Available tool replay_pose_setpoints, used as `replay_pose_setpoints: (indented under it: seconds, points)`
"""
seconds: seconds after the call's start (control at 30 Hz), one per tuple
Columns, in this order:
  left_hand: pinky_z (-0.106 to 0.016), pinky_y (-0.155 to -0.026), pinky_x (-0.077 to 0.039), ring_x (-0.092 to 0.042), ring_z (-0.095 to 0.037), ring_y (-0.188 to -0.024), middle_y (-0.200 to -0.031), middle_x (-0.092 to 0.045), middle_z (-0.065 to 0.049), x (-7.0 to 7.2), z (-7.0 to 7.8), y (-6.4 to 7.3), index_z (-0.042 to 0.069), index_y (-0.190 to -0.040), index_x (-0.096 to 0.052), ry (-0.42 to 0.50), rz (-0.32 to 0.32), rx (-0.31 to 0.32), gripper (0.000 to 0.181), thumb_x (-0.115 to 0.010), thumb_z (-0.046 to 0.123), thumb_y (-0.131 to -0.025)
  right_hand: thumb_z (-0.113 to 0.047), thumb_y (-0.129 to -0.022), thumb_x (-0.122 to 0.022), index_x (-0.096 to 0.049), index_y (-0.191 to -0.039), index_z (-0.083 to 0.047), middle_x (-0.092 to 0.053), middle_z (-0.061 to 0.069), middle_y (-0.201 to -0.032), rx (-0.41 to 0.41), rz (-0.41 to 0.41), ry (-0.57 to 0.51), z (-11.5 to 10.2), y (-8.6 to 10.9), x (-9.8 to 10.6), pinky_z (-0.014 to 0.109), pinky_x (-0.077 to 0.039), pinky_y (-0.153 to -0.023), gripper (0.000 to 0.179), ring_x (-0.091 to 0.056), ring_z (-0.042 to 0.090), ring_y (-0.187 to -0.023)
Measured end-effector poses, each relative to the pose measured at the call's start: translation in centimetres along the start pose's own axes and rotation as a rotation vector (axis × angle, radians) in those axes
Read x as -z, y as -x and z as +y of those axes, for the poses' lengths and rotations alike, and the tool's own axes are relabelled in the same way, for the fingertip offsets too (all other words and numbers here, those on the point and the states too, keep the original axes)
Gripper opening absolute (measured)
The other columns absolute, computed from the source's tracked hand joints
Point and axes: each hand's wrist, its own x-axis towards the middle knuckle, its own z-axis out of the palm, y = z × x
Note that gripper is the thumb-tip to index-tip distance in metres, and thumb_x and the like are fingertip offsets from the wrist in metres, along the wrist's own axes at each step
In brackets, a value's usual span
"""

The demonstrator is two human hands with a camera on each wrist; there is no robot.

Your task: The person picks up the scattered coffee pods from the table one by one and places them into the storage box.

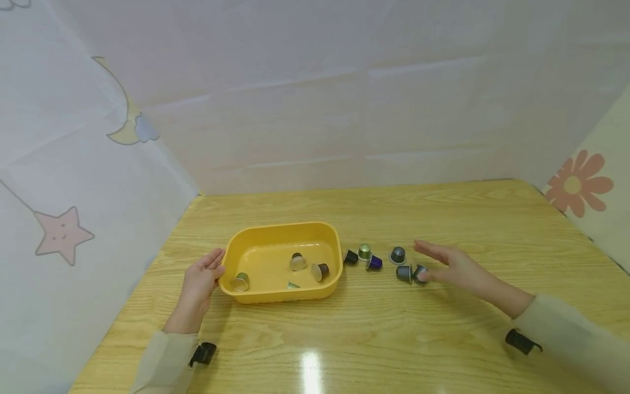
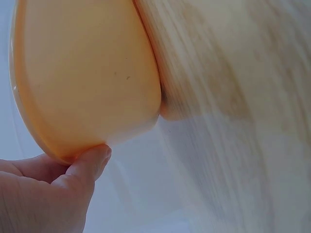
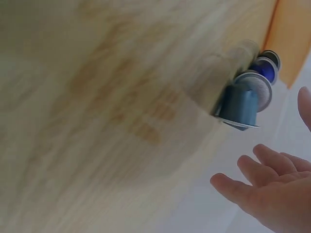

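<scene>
We pinch a yellow plastic tray (image 1: 280, 297) with our left hand (image 1: 198, 279), four green or dark cup-shaped metallic capsules (image 1: 241, 282) already inside; six others (image 1: 404, 274) apparently remain, left of our unclenched, empty right hand (image 1: 458, 268).

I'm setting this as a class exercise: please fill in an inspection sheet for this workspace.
Surface: wood-grain table, with a bright reflection near the front.
Job's things: yellow tray holding four capsules, one mostly hidden by the near wall; six capsules on the table to its right.
Clutter: nothing seen.
Hands: left hand grips the tray's left rim; right hand is open at the rightmost capsule, contact unclear.
Cables: nothing seen.
Surroundings: pale sheeting around the table, printed with a moon, star and flower.
</scene>
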Motion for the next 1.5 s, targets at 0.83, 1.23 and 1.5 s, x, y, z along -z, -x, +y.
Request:
replay_pose_setpoints:
  seconds: [0.83, 1.23, 1.5]
  points:
    - [-0.036, -0.109, -0.032, -0.024, -0.027, -0.143, -0.157, -0.024, -0.015, 0.1, -0.1, 0.2, -0.002, -0.153, -0.02, -0.001, 0.003, 0.007, 0.055, -0.039, -0.007, -0.101, -0.028, -0.083, -0.077, -0.041, -0.14, 0.012, -0.048, 0.029, -0.138, 0.014, -0.128, 0.135, 2.7, -0.5, -0.1, 0.064, -0.031, -0.103, 0.078, -0.038, 0.051, -0.129]
    - [-0.037, -0.109, -0.032, -0.025, -0.028, -0.142, -0.156, -0.024, -0.016, 0.1, -0.1, 0.1, -0.003, -0.153, -0.02, 0.001, 0.006, 0.003, 0.055, -0.039, -0.007, -0.101, -0.025, -0.081, -0.08, -0.057, -0.131, 0.006, -0.044, 0.038, -0.135, -0.068, -0.079, 0.203, 2.5, -0.7, -0.7, 0.067, -0.038, -0.097, 0.063, -0.041, 0.055, -0.124]
    - [-0.037, -0.109, -0.032, -0.024, -0.028, -0.143, -0.156, -0.023, -0.016, 0.0, 0.0, 0.1, -0.003, -0.153, -0.02, 0.015, 0.003, 0.004, 0.056, -0.039, -0.008, -0.1, -0.019, -0.083, -0.078, -0.059, -0.13, 0.005, -0.053, 0.033, -0.13, -0.064, -0.066, 0.21, 2.4, -0.9, -0.4, 0.059, -0.048, -0.091, 0.056, -0.052, 0.05, -0.116]
